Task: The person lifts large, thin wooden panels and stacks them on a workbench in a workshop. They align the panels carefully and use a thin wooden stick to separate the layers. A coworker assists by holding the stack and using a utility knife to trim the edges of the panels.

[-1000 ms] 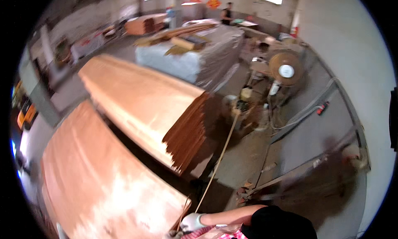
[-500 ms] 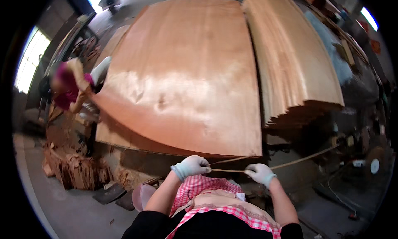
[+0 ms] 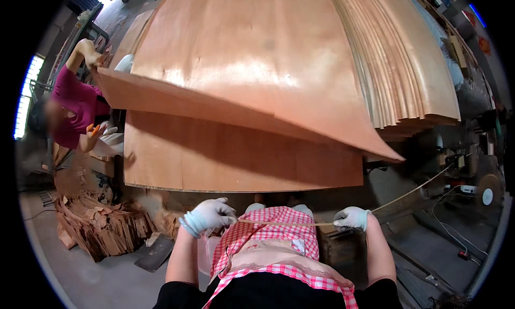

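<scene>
A narrow tan strip (image 3: 284, 222) stretches in front of my checked apron, held between both gloved hands. My left hand (image 3: 210, 215) pinches it close to one end, while my right hand (image 3: 351, 218) grips it farther along. Beyond the right hand, it runs up toward the equipment at the right. Ahead of me a wide, thin wood sheet (image 3: 230, 102) is raised at its near edge and bends over another wood sheet (image 3: 225, 161) lying flat. Neither of my hands touches these sheets.
At the left, a co-worker in a magenta top (image 3: 80, 105) holds the raised sheet's corner. A tall stack of wood sheets (image 3: 389, 57) stands right. Broken veneer scraps (image 3: 102, 223) lie on the lower-left floor; cables (image 3: 442, 228) trail at lower right.
The wood sheet's near edge has lifted away from me, exposing the sheet beneath. My hands have moved farther apart, drawing a longer length of strip between them.
</scene>
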{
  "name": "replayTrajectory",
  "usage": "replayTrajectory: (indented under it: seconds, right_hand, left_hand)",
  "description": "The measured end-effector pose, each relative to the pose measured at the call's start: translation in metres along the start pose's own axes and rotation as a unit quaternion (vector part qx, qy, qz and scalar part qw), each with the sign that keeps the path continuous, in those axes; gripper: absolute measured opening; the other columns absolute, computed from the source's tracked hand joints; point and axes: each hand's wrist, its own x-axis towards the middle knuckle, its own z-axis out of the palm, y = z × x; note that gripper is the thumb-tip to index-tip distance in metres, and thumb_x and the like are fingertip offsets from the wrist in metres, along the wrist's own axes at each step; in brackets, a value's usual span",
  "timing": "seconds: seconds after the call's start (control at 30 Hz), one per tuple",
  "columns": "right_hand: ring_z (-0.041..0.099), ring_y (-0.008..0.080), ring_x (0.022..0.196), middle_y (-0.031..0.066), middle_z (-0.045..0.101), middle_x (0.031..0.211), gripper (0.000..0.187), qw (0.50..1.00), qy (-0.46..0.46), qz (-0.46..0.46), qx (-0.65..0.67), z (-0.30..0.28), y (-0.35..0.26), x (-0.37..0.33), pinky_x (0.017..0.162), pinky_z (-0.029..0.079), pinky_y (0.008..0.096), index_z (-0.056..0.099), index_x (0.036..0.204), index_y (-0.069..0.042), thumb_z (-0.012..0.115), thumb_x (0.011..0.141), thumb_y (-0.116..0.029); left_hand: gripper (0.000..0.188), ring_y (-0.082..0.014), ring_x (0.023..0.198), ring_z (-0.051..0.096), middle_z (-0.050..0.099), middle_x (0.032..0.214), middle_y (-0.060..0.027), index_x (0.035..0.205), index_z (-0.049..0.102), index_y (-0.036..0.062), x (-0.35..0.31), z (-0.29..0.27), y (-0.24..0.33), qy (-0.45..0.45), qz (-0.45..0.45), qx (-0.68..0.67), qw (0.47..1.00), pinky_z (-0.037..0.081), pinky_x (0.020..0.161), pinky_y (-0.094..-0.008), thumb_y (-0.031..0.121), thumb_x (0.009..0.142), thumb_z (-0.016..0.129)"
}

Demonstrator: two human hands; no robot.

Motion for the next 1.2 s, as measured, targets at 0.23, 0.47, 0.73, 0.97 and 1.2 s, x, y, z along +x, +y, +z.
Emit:
replayTrajectory:
  seconds: [0.23,0.47,0.73,0.97,1.2]
  right_hand:
    - [0.063,0.0126,0.075,0.004,0.07,0.086,0.032,0.99,-0.004,-0.015,-0.141,-0.023,-0.003,0.084,0.071,0.051,0.0304,0.068,0.106,-0.005,0.067,0.087,-0.031]
    - [0.061,0.0099,0.073,0.0034,0.068,0.085,0.034,0.998,-0.023,-0.049,-0.023,-0.021,0.015,0.113,0.067,0.05,0.0268,0.067,0.109,-0.006,0.064,0.09,-0.034]
    - [0.059,0.0352,0.106,0.0187,0.065,0.111,0.043,0.787,0.544,-0.258,-0.136,0.039,-0.014,0.191,0.091,0.047,0.0419,0.062,0.115,-0.003,0.057,0.088,-0.036]
    - [0.044,0.0317,0.129,0.0189,0.038,0.146,0.081,0.748,0.557,-0.064,-0.355,0.065,-0.049,0.22,0.106,0.038,0.0423,0.032,0.145,-0.007,0.063,0.081,-0.046]
    - [0.052,0.0321,0.122,0.0203,0.046,0.137,0.072,0.777,0.542,0.004,-0.321,0.072,-0.046,0.208,0.097,0.047,0.0426,0.036,0.141,-0.007,0.063,0.081,-0.035]
  left_hand:
    - [0.011,-0.011,0.058,0.06,0.064,0.063,-0.0033,0.074,0.069,0.0019,-0.014,-0.019,-0.054,0.061,-0.146,-0.077,0.984,0.047,0.088,-0.035,0.01,0.08,0.071]
    - [0.014,-0.0066,0.053,0.054,0.062,0.062,-0.0002,0.085,0.073,0.001,0.017,-0.001,-0.093,0.087,-0.223,-0.118,0.964,0.044,0.05,-0.0235,0.014,0.082,0.073]
    - [0.019,-0.0064,0.052,0.053,0.059,0.059,0.0003,0.086,0.072,0.0015,0.035,0.037,-0.113,0.094,-0.14,-0.029,0.985,0.042,0.049,-0.0233,0.02,0.084,0.07]
    - [0.022,-0.0057,0.056,0.055,0.062,0.066,0.0018,0.094,0.071,0.0027,-0.013,0.066,-0.121,0.122,-0.069,-0.047,0.989,0.045,0.054,-0.0228,0.022,0.084,0.069]
    - [0.02,-0.0035,0.054,0.051,0.058,0.062,0.0028,0.095,0.071,0.0,-0.024,0.091,-0.105,0.078,0.013,-0.029,0.996,0.041,0.05,-0.0208,0.018,0.088,0.067]
